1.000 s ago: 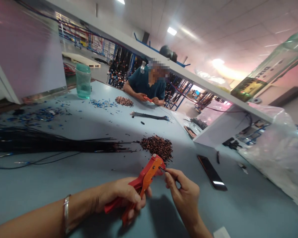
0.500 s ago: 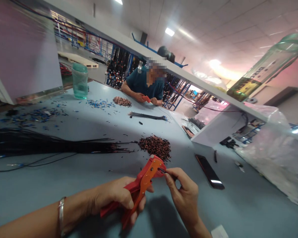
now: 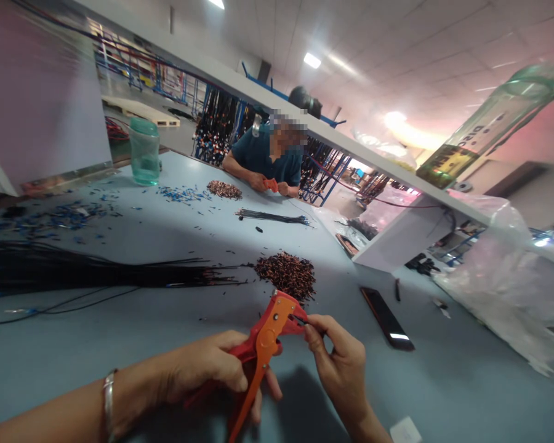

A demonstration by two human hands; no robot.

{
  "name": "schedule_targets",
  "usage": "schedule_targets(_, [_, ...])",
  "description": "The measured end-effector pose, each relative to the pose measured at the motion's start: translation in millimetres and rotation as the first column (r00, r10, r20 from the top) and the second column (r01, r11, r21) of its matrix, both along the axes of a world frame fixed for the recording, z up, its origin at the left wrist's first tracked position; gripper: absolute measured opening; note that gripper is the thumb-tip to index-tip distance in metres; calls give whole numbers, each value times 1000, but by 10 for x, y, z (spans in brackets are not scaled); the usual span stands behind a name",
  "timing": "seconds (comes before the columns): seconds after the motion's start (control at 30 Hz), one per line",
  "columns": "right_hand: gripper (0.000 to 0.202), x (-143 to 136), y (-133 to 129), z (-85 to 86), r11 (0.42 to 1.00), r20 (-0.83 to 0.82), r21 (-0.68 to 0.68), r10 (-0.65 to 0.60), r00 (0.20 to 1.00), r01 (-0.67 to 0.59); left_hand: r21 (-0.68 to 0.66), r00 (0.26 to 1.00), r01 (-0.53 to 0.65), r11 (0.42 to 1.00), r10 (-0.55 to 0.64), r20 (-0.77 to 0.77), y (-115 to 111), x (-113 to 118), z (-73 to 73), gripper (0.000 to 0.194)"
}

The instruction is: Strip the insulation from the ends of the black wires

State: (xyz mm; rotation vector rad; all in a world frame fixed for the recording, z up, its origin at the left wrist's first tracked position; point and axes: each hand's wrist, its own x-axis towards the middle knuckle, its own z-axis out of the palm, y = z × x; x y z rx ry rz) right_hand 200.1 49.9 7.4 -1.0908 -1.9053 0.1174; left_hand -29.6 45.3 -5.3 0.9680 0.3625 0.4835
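My left hand [image 3: 226, 369] is wrapped round a red and orange wire stripper [image 3: 268, 335], its jaws pointing up and right. Between thumb and forefinger, my right hand [image 3: 339, 363] pinches a thin dark wire [image 3: 303, 320], whose end sits at the tool's open jaws. Just beyond the tool lies a heap of small black and copper-coloured pieces [image 3: 286, 275]. A long bundle of black wires [image 3: 96, 271] stretches in from the left, its tips near that heap.
A phone [image 3: 386, 319] lies to the right, near clear plastic bags [image 3: 493, 295]. A green bottle [image 3: 144, 154] stands at the back left by scattered blue bits [image 3: 180, 194]. Across the table a person [image 3: 263, 154] holds a red tool. A white shelf beam [image 3: 351, 141] crosses overhead.
The stripper's handles have spread and its jaws have parted; the fingers of my left hand have loosened round them. The view has shifted slightly.
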Motion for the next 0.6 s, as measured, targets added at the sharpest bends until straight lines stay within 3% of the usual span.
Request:
schedule_targets(0.1, [12, 2, -1, 1, 1000, 0, -7, 16, 1000, -16, 48, 1000, 3, 999, -3, -2, 2, -7, -4, 37])
schedule_targets(0.23, [12, 6, 6, 2, 999, -8, -13, 40, 999, -40, -3, 996, -26, 1000, 26, 90, 6, 1, -23, 62])
schedule_targets(0.3, [11, 8, 3, 5, 999, -14, -2, 54, 998, -54, -17, 994, -21, 1000, 23, 108, 7, 6, -31, 65])
schedule_targets(0.6, [14, 47, -28, 26, 995, 15, 39, 95, 995, -96, -68, 991, -49, 996, 57, 120, 4, -16, -33, 45])
